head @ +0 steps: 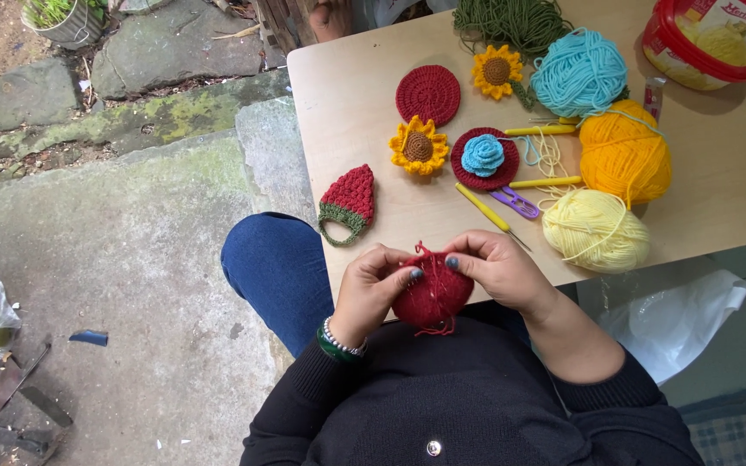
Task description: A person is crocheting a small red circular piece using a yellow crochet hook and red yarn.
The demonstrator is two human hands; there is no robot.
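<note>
Both my hands pinch a dark red crocheted piece just in front of the wooden table's near edge. My left hand grips its left side, a beaded bracelet and green bangle on the wrist. My right hand holds its upper right edge. A loose red yarn tail hangs below the piece.
On the table lie a red and green crocheted strawberry, two sunflowers, a red disc, a blue rose on a red disc, yellow-handled hooks, purple snips, yarn balls in pale yellow, orange, light blue, green yarn, a red-lidded tub.
</note>
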